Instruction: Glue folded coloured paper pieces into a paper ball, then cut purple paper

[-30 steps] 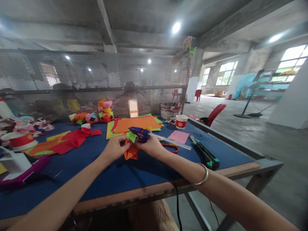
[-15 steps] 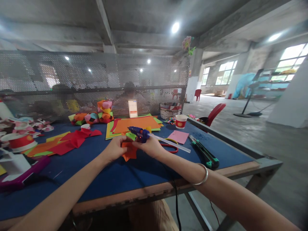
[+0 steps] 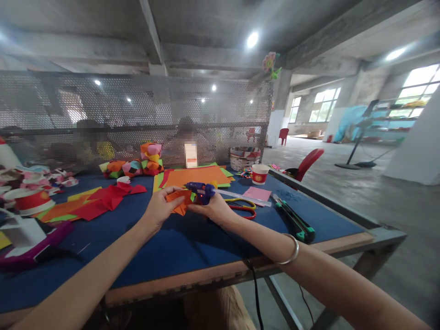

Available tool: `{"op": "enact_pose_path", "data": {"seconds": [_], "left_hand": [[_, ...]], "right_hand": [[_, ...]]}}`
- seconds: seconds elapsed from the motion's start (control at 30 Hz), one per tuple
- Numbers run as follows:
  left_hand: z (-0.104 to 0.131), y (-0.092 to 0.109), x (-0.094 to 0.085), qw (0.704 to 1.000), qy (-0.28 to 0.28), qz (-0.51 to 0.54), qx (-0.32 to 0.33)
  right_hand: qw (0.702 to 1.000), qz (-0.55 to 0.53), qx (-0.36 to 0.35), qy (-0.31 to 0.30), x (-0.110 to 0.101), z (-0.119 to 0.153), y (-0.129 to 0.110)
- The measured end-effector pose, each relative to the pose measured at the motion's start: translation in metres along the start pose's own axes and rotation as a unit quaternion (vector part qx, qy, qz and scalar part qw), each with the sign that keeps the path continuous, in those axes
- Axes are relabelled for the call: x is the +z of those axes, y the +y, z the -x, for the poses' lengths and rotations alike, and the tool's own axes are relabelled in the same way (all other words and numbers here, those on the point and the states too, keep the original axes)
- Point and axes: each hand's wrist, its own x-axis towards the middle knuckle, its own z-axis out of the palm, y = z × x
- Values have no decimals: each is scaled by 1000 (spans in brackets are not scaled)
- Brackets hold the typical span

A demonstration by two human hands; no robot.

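Observation:
My left hand (image 3: pixel 161 207) pinches a folded orange paper piece (image 3: pixel 179 201) above the blue tabletop. A bit of green shows at the piece's right edge. My right hand (image 3: pixel 215 208) is wrapped round a blue glue gun (image 3: pixel 202 193), whose tip points left, over the orange piece. A small red light shows on the gun, and a clear glue stick (image 3: pixel 240 197) sticks out of its back to the right. Behind my hands lies a stack of coloured paper sheets (image 3: pixel 195 176), orange on top. Scissors with red and yellow handles (image 3: pixel 249 211) lie beside my right hand.
A green and black cutter (image 3: pixel 294 220), a pink sheet (image 3: pixel 257 194), a paper cup (image 3: pixel 260 174) and a basket (image 3: pixel 244 158) stand or lie to the right. Red paper pieces (image 3: pixel 103 201), paper figures (image 3: pixel 151 159) and a purple object (image 3: pixel 41 245) are at left. A mesh partition (image 3: pixel 213 110) rises behind.
The orange piece has been turned and raised a little to the left, with my left hand's fingers now across its front. The glue gun has tilted, so its glue stick lies nearer to level.

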Motion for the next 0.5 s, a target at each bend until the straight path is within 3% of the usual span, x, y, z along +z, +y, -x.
{"op": "enact_pose_path", "data": {"seconds": [0.23, 0.5], "left_hand": [[0, 1, 1, 995, -11, -69, 69], [1, -5, 3, 975, -18, -191, 110]], "right_hand": [[1000, -12, 11, 18, -1, -2, -2], [990, 115, 3, 81, -5, -3, 0]]}}
